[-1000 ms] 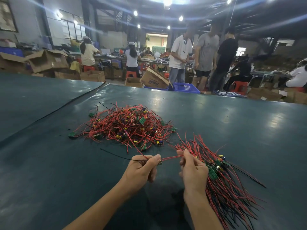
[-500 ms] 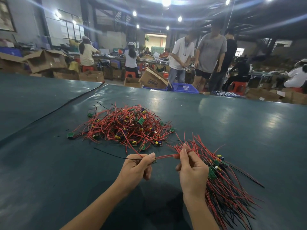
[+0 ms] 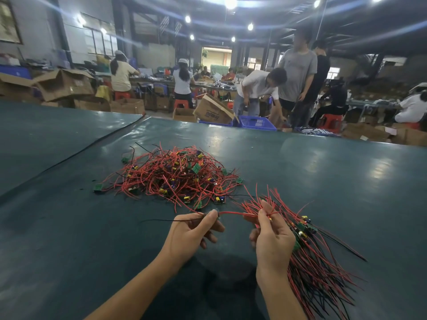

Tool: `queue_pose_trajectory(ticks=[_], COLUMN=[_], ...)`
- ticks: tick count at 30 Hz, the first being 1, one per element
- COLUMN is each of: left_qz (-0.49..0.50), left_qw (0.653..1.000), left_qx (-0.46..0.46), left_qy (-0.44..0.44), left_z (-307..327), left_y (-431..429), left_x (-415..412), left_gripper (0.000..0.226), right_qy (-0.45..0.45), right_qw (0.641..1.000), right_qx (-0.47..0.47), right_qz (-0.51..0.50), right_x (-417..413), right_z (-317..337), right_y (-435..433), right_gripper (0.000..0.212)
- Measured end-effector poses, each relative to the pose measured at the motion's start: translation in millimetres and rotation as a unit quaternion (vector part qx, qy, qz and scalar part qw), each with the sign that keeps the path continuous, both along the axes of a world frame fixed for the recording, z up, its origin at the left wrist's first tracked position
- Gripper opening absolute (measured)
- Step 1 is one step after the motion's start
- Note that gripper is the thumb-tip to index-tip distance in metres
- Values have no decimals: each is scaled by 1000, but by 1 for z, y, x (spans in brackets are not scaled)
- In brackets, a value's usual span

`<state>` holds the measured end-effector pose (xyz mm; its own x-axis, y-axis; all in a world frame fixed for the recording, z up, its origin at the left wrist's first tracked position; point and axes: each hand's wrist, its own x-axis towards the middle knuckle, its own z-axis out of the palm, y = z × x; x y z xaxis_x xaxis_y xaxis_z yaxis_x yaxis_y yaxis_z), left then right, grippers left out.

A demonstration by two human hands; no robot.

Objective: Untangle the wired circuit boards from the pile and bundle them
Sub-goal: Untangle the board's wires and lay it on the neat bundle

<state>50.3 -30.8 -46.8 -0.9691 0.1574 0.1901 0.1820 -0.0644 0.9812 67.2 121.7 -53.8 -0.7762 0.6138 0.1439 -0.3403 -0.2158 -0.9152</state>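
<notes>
A tangled pile of small green circuit boards with red and black wires (image 3: 175, 179) lies on the dark green table (image 3: 335, 181), just beyond my hands. My left hand (image 3: 191, 236) pinches one wired circuit board (image 3: 215, 212) at its small board end; its black wire trails left and its red wire (image 3: 233, 213) runs right. My right hand (image 3: 272, 239) pinches that red wire and holds the bundle of sorted wired boards (image 3: 318, 262), which fans out to the right and toward me.
A seam (image 3: 76, 153) runs diagonally across the table on the left. Beyond the far edge stand several people, cardboard boxes (image 3: 215, 112), a blue crate (image 3: 256, 123) and red stools.
Both hands have lifted slightly and drawn the single red wire taut between them. Behind the table, a person in a white shirt has bent down toward the crate.
</notes>
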Motion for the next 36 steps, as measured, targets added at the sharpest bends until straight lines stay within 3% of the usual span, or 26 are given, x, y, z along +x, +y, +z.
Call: queue_pose_trajectory(ticks=[6, 13, 17, 21, 25, 28, 33, 36], left_qz=[82, 129, 136, 87, 0, -51, -160, -179], left_qw=[983, 971, 962, 934, 907, 914, 943, 942], left_qx=[131, 174, 205, 285, 332, 288, 141, 128], left_qy=[-102, -100, -122, -199, -259, -279, -256, -253], left_z=[2, 4, 5, 11, 11, 8, -4, -11], left_y=[-2, -6, -11, -23, -23, -15, -12, -15], left_x=[-5, -7, -8, -17, -20, -19, -15, -17], left_gripper=[36, 29, 30, 45, 32, 32, 49, 48], right_qy=[-3, 4, 13, 8, -42, -67, -97, -89], right_qw=[1000, 999, 998, 994, 989, 983, 961, 958], right_qx=[5, 10, -12, -83, -74, -9, 53, 16], right_qz=[25, 42, 58, 74, 122, 171, 253, 273], right_x=[3, 10, 12, 9, 7, 10, 19, 21], right_z=[5, 11, 15, 14, 9, 8, 9, 12], right_y=[-5, -11, -11, -2, -6, -16, -39, -45], right_gripper=[20, 26, 15, 44, 43, 44, 37, 38])
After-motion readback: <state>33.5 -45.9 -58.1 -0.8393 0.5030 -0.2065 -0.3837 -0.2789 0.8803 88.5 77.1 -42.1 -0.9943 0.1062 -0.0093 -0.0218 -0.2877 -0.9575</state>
